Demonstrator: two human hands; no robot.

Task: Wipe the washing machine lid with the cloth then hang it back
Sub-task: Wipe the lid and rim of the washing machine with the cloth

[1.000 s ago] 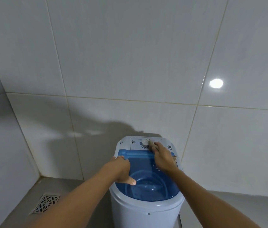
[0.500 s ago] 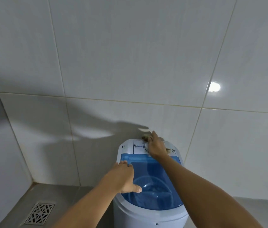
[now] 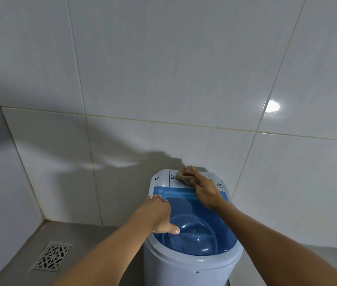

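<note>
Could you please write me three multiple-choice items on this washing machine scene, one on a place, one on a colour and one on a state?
1. Where is the cloth?
A. hanging on the wall
B. on the white control panel at the back of the washing machine
C. on the floor drain

2. What colour is the lid?
A. translucent blue
B. red
C. black

3. What is the state of the lid?
A. removed
B. propped upright
C. closed flat on the machine

Answers:
1 B, the right hand presses the cloth onto the panel.
2 A, the tub shows faintly through blue plastic.
3 C, the left hand rests on its flat surface.
</note>
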